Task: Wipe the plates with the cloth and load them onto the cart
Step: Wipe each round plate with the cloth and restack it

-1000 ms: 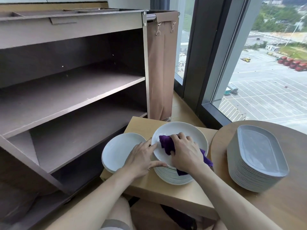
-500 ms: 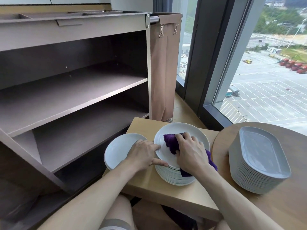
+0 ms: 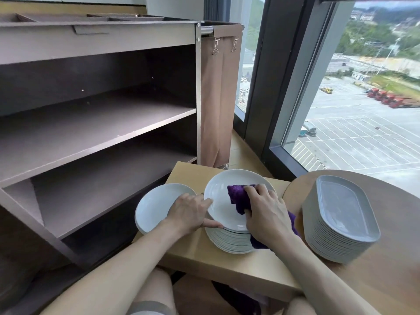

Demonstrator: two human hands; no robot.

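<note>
Here, the brown cart (image 3: 97,123) stands beside the left edge of the wooden desk (image 3: 204,264). A stack of round plates (image 3: 229,243) sits near the desk's right edge, and a single plate (image 3: 156,205) overhangs its left edge. Our right hand (image 3: 266,214) curls its fingers round the purple cloth (image 3: 237,196), pressing it on the top plate (image 3: 221,205). Our left hand (image 3: 191,212) pinches that plate's left rim between fingers and thumb.

likely a hotel or restaurant service corner, high up: housekeeping-style cart (image 3: 97,114) with a clipped-on brown linen bag (image 3: 218,98); right of the cart, stacked identical plates (image 3: 227,242) and oval platters (image 3: 341,205) on wooden benches (image 3: 204,262); beyond the cart, tall window (image 3: 386,105) over a car park (image 3: 352,142).
</note>
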